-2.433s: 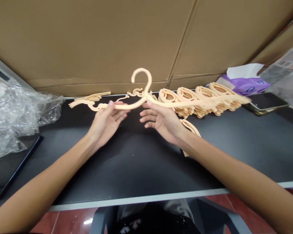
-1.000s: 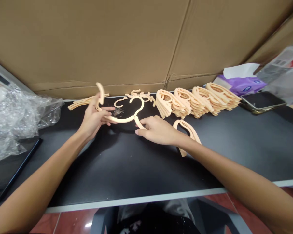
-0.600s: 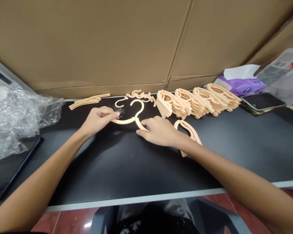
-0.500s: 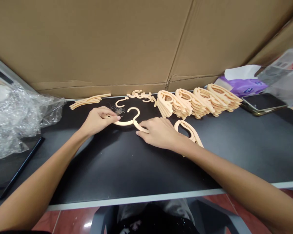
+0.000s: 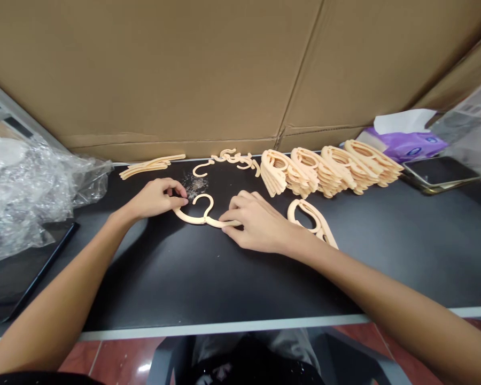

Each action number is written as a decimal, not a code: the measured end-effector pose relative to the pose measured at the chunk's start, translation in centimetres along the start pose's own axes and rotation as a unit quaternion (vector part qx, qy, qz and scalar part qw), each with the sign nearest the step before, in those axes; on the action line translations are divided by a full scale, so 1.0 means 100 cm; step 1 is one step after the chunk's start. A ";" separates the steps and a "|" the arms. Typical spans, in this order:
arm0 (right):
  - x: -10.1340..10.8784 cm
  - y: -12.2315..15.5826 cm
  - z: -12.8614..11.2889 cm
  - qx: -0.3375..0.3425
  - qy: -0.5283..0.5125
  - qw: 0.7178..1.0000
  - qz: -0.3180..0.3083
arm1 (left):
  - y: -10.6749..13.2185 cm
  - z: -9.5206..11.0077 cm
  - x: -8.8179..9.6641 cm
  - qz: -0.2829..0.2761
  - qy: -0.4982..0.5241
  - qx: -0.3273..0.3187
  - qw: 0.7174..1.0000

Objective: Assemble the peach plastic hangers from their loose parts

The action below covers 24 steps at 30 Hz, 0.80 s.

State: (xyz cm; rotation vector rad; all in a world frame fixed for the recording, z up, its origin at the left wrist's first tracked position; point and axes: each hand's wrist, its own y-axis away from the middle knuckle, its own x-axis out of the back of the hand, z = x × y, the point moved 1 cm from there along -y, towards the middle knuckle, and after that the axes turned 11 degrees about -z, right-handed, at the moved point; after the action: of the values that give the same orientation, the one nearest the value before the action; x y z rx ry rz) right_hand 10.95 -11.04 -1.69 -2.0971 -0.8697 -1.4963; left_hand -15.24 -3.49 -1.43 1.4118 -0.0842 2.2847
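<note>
A cream plastic clothes hanger lies across the black tabletop, its curved hook pointing away from me. At its left arm is my left hand, fingers curled around that end, which they hide. My right hand pinches the other arm between thumb and fingers; the far tip is covered by the hand. Just beyond the hanger, several loose hooks are heaped, with a single hook apart on the left. Beside my right wrist rests a folded hanger.
Rows of folded hangers line the back right, near a purple tissue pack and a phone. Loose hanger arms lie at the back left. Clear plastic wrap covers part of a dark tablet-like slab. Cardboard stands behind.
The hanger has moved left and nearer to me, and now lies lower on the tabletop. Both hands remain at its arms; the left hand's fingers have shifted. The view has turned slightly.
</note>
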 end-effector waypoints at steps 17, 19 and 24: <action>0.012 0.003 0.023 -0.057 0.026 0.998 -0.015 | 0.018 0.006 0.016 -0.062 -0.088 0.111 0.988; 0.008 0.002 0.022 -0.015 -0.012 1.000 -0.011 | 0.017 0.009 0.011 -0.028 -0.082 0.091 0.992; -0.001 0.000 0.017 0.056 -0.098 0.993 0.020 | 0.011 0.026 -0.014 0.082 0.032 -0.098 0.991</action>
State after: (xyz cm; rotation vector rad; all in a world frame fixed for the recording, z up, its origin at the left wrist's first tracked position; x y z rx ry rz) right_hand 12.09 -10.00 -2.30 -2.1891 -0.9516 -1.2069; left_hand -13.01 -5.68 -1.25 1.2710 -0.4073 2.3755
